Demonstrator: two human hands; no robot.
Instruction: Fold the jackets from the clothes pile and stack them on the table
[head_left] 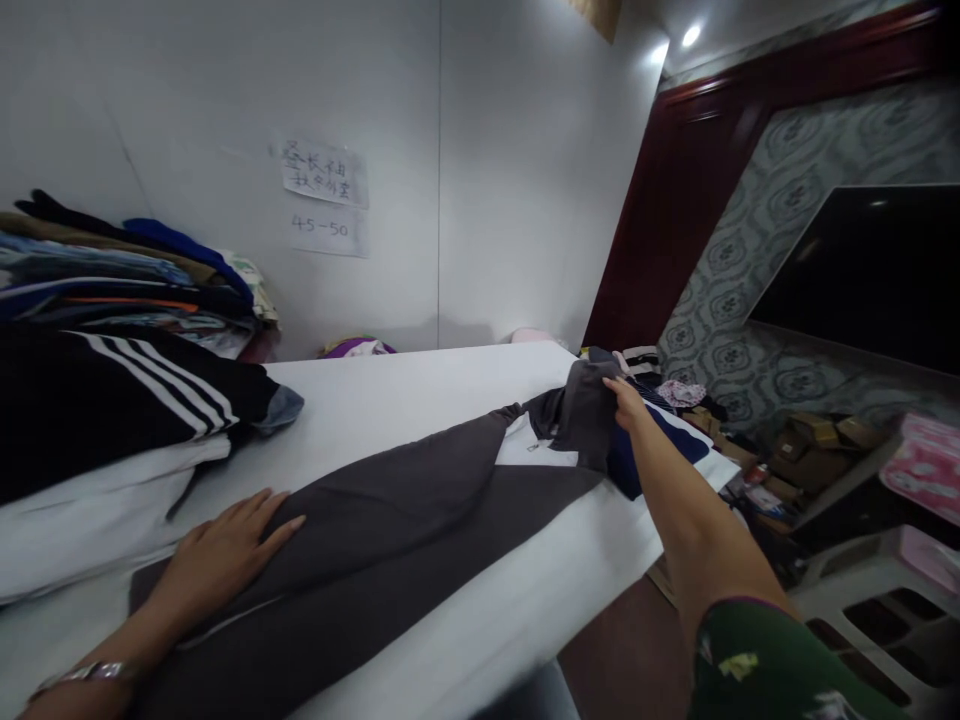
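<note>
A dark grey garment lies stretched lengthwise over the white table. It has a white section with a small zip pull near its far right end; its exact kind is unclear. My left hand rests flat on the near left part of the cloth, fingers extended, a metal-banded watch or bracelet on the wrist. At the far right, my right hand reaches out and grips the garment's folded end, the fingers partly hidden. Navy and white folded clothes lie just beside and beneath that end.
At left stand stacked clothes, a black striped garment and white cloth. Handwritten paper signs hang on the grey wall. Cardboard boxes, a plastic stool and a wall-mounted screen are at right.
</note>
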